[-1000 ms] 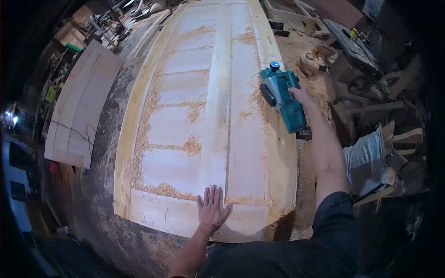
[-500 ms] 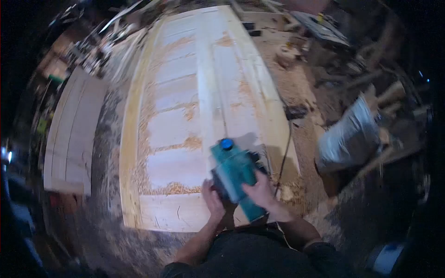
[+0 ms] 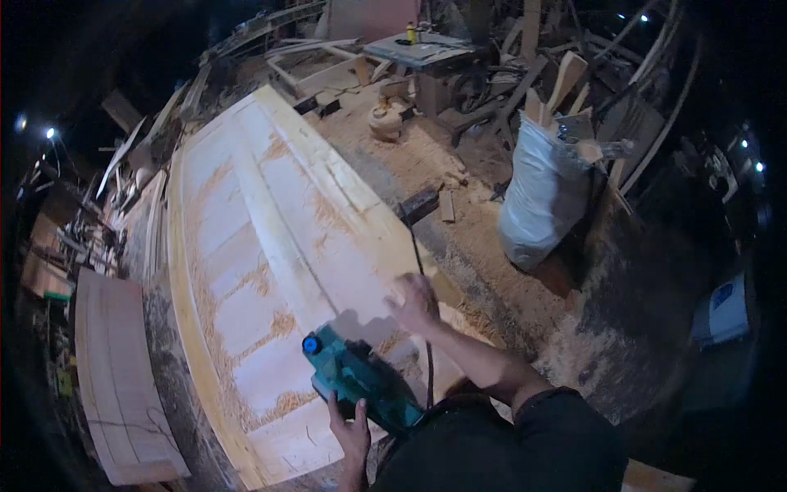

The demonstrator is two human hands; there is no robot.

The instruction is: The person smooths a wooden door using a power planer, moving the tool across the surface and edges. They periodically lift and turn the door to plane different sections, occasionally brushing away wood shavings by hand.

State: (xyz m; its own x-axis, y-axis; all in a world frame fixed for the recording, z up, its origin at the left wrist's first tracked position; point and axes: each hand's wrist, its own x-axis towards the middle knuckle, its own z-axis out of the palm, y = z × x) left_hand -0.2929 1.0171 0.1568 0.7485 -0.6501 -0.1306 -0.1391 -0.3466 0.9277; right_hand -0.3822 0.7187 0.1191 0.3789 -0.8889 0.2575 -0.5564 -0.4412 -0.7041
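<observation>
The teal electric planer [image 3: 361,379] with a blue knob sits over the near end of a large panelled wooden door [image 3: 275,447], close to my body. My left hand [image 3: 352,430] is against the planer's near side, with its thumb and a finger showing; the rest of its grip is hidden. My right hand [image 3: 416,305] is off the planer, above the door's right part. Its fingers are partly curled at the dark power cord [image 3: 429,373], which passes through or just behind the hand. Curly shavings [image 3: 279,328] lie along the door's panels.
To the left stands a smaller wooden panel [image 3: 123,385]. A stuffed pale sack [image 3: 541,193] with wood offcuts stands on the right. Sawdust covers the floor [image 3: 492,271]. At the back is a small table [image 3: 418,51] bearing a yellow bottle, with scrap timber around it.
My right hand has left the planer's handle and moved forward to the cord. The view has turned right, so the door and planer appear further left. My left hand stays at the planer.
</observation>
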